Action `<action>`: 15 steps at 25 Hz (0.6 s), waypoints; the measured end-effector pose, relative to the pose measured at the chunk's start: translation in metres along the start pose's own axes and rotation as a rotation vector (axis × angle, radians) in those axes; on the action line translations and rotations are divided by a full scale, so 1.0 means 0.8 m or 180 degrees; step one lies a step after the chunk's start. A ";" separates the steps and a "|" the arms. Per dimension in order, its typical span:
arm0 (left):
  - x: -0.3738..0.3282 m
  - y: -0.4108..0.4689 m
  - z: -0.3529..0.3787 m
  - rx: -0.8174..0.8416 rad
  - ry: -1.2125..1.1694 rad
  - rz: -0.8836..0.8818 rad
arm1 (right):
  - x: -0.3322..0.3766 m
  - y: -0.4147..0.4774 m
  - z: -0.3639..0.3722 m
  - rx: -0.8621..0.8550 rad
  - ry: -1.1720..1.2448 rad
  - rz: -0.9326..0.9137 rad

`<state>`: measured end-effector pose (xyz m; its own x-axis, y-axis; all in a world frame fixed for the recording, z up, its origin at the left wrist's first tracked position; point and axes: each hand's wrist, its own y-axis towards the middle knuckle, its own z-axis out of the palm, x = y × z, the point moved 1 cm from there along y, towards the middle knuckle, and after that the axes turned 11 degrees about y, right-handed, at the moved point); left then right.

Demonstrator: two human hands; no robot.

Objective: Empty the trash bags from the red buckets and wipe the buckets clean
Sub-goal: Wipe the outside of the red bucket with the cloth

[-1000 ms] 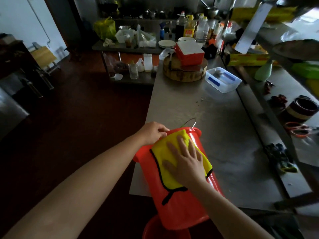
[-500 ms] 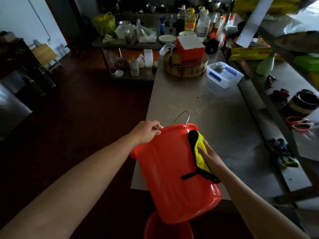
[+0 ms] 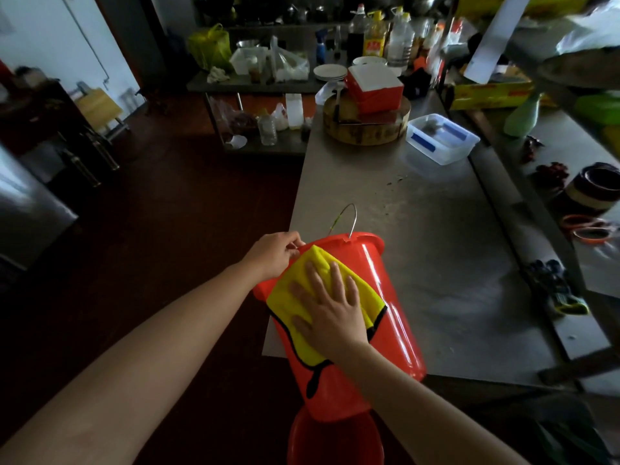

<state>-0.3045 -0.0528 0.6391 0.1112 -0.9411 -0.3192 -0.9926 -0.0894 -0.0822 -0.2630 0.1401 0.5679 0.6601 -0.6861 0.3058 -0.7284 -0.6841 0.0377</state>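
As the red bucket (image 3: 385,297) leans on its side over the near edge of the worktop (image 3: 419,229), its mouth points away and its base hangs toward the person. Its wire handle (image 3: 345,218) stands up beyond the rim. A yellow cloth (image 3: 288,297) with a dark border lies spread on the upper wall just below the rim, and the right hand (image 3: 330,310) presses it flat with its fingers straight and apart. The left hand (image 3: 275,255) has its grip closed on the rim, thumb and fingers pinching the edge to steady the bucket.

Half a second ago the cloth was bunched on the right flank of the wall. Now it is back across the top and left, opened out under the palm, while the left hand has kept its place. That reads as a sideways wiping stroke over the outside, so the cleaning step is probably underway. The inside cannot be seen from here, so I cannot tell whether it holds a bag or has been wiped.

Directly below, near the floor, a second red bucket (image 3: 335,441) shows its rim. Farther along the worktop sit a clear plastic container (image 3: 443,139) and a round chopping block (image 3: 365,129), well apart from the work.
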 end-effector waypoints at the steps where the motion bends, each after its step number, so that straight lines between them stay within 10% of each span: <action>1: 0.004 -0.003 0.001 0.0016 0.0009 0.0003 | -0.008 -0.001 -0.006 0.0023 0.0069 -0.0002; 10: 0.014 -0.017 0.011 -0.0088 -0.0166 -0.0359 | -0.181 0.011 -0.029 -0.0153 0.2983 0.2040; 15: 0.008 -0.012 0.011 -0.0167 -0.0107 -0.0409 | -0.096 -0.014 -0.024 -0.0156 0.1284 0.1550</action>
<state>-0.2938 -0.0548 0.6294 0.2382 -0.9095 -0.3406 -0.9712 -0.2261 -0.0752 -0.3090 0.2057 0.5624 0.1367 -0.7619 0.6331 -0.9417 -0.2982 -0.1556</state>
